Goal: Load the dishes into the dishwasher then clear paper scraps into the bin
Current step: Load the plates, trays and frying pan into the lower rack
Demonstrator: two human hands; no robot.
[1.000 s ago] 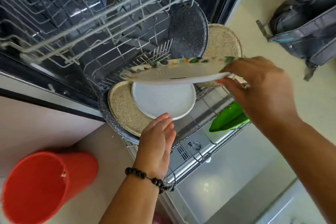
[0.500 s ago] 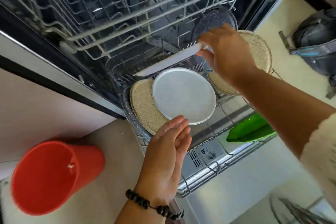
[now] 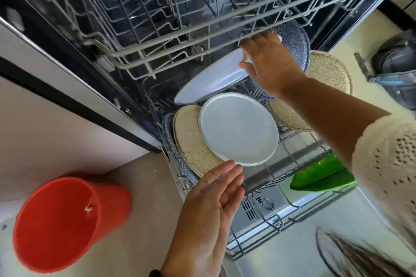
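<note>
one plate (image 3: 211,77) is pinched at its far rim in our right hand (image 3: 267,63), its face tilted, low edge aimed at the lower rack (image 3: 281,225) behind the standing plates; left hand (image 3: 209,209) hovers flat and empty, nearer us.

Pale plate (image 3: 209,78) tilted on edge in lower rack (image 3: 258,245), behind upright speckled white plate (image 3: 238,129)

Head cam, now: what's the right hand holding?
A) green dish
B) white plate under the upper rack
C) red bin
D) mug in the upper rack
B: the right hand grips the edge of the white plate, tilted over the lower rack; the left hand hovers open, holding nothing.
</note>
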